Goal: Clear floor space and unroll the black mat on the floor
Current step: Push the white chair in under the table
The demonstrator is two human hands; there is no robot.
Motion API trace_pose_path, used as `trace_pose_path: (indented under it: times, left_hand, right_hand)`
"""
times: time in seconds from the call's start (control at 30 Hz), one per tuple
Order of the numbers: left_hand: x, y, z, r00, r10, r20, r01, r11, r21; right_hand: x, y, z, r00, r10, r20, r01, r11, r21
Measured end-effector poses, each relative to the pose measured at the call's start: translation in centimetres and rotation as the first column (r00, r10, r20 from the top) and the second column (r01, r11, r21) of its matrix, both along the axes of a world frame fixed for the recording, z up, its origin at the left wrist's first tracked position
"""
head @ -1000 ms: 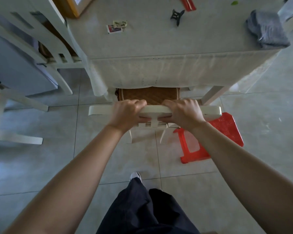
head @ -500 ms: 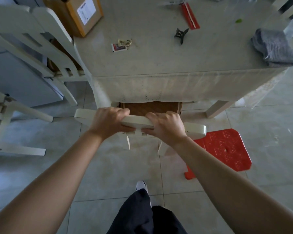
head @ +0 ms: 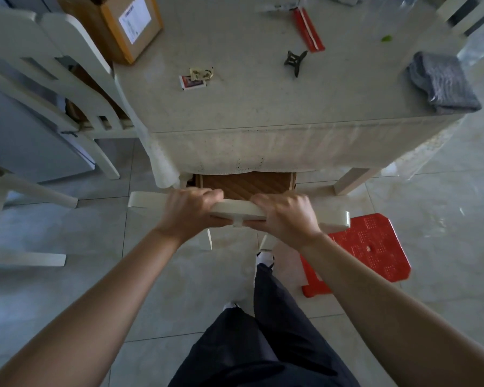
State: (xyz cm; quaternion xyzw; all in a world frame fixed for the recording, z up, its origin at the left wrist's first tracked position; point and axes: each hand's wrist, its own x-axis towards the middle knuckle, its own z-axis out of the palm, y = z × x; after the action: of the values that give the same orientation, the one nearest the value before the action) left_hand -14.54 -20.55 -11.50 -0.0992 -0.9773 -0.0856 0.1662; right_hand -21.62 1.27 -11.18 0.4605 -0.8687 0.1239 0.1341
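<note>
A white chair [head: 146, 201] stands pushed in at the near side of the table [head: 263, 107], its brown woven seat [head: 246, 184] mostly under the hanging tablecloth. My left hand [head: 189, 210] and my right hand [head: 285, 216] both grip the chair's top rail, side by side near its middle. The black mat is not in view. My legs in dark trousers stand on the tiled floor just behind the chair.
A red plastic stool [head: 369, 247] sits on the floor right of the chair. More white chairs [head: 53, 74] stand at the left. On the table lie a cardboard box [head: 123, 26], a grey cloth [head: 442, 82], a black hair clip [head: 294, 61] and small items.
The chair and my hands have shifted left, its rail now slightly tilted. More of the table top shows, and my foot has stepped forward behind the chair.
</note>
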Motion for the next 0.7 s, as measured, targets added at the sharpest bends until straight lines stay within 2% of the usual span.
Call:
trace_pose_path:
  times: [0.23, 0.7]
  left_hand:
    - [-6.6, 1.3, -0.3, 0.999, 0.045, 0.001, -0.045, 0.999, -0.024]
    - [-14.1, 1.1, -0.5, 0.996, 0.084, 0.028, -0.084, 0.996, 0.015]
  right_hand:
    - [-7.3, 0.5, 0.6, 0.995, -0.078, 0.069, 0.075, 0.996, 0.047]
    - [-15.7, 0.2, 0.3, 1.0, -0.002, -0.014, 0.003, 0.999, 0.046]
